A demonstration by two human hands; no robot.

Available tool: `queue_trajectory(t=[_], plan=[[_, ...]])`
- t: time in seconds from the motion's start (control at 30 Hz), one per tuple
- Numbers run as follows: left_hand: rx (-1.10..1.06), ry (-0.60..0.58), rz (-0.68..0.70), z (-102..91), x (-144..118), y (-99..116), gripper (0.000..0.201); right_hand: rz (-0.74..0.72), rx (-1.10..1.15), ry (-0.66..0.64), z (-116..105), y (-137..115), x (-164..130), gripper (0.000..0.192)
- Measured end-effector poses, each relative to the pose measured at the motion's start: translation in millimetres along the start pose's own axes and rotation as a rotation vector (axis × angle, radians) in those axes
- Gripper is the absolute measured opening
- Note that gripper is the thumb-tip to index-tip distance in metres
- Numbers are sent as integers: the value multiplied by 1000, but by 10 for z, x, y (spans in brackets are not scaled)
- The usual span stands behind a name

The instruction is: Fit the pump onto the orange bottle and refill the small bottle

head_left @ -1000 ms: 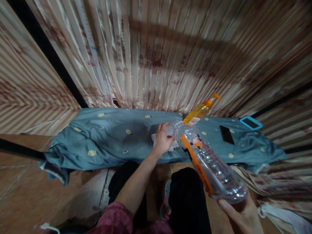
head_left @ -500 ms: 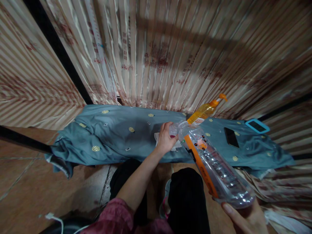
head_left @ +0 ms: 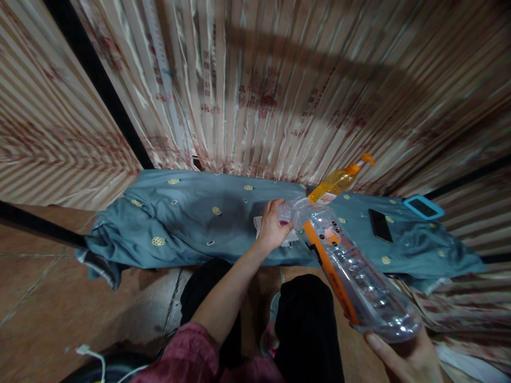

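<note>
My left hand (head_left: 273,227) is wrapped round a small clear container (head_left: 286,210), whose exact kind I cannot make out, over a white cloth (head_left: 257,223). My right hand (head_left: 411,354) grips the base of a large clear plastic bottle (head_left: 359,276) with an orange label strip. That bottle slants, its neck end pointing up and left towards the small container. Whether the two touch is unclear, as is any liquid inside the bottle. Just behind them is a pump bottle (head_left: 333,183) of yellow-orange liquid, with an orange pump top.
A blue-grey patterned cloth (head_left: 191,223) covers the low surface before my knees. On its right side lie a dark phone (head_left: 380,225) and a blue-framed device (head_left: 423,207). Striped curtains (head_left: 271,133) hang behind. A white cable (head_left: 93,354) is at lower left.
The whole view has shifted very slightly. Both hands, the bottle and the small container keep the same places relative to one another.
</note>
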State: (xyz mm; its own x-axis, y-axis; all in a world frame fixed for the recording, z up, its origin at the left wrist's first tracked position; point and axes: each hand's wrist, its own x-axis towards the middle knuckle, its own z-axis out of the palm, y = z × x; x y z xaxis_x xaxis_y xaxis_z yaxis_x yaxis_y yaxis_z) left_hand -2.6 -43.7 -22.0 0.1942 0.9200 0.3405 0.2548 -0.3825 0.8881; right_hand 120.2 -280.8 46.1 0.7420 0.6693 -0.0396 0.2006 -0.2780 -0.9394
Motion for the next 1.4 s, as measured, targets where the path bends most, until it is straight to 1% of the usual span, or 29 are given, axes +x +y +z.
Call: queue_trajectory(t=[0.17, 0.37, 0.5, 0.57, 0.77, 1.0, 1.17, 1.3, 1.4], plan=[[-7, -7, -1, -7, 0, 13, 50, 22, 38, -4, 4, -20, -8, 82], [-3, 11, 5, 2, 3, 4, 50, 5, 27, -21, 5, -30, -10, 79], [-6, 24, 23, 14, 3, -19, 51, -11, -20, 4, 4, -35, -4, 79], [-9, 20, 27, 16, 3, -26, 50, -19, -18, 14, 6, -47, -4, 79], [5, 12, 18, 12, 2, -30, 50, -14, 18, -8, 15, -78, -12, 74], [3, 3, 11, 4, -2, -8, 50, -20, 47, -15, 2, -37, 5, 70], [3, -3, 7, 3, 0, -7, 50, -18, 62, -23, -3, -31, 6, 72], [7, 8, 11, 0, 0, -10, 50, -29, 9, -16, -11, -28, 7, 72], [2, 10, 16, 1, 0, -14, 50, -35, -20, -11, -60, 37, 51, 74]])
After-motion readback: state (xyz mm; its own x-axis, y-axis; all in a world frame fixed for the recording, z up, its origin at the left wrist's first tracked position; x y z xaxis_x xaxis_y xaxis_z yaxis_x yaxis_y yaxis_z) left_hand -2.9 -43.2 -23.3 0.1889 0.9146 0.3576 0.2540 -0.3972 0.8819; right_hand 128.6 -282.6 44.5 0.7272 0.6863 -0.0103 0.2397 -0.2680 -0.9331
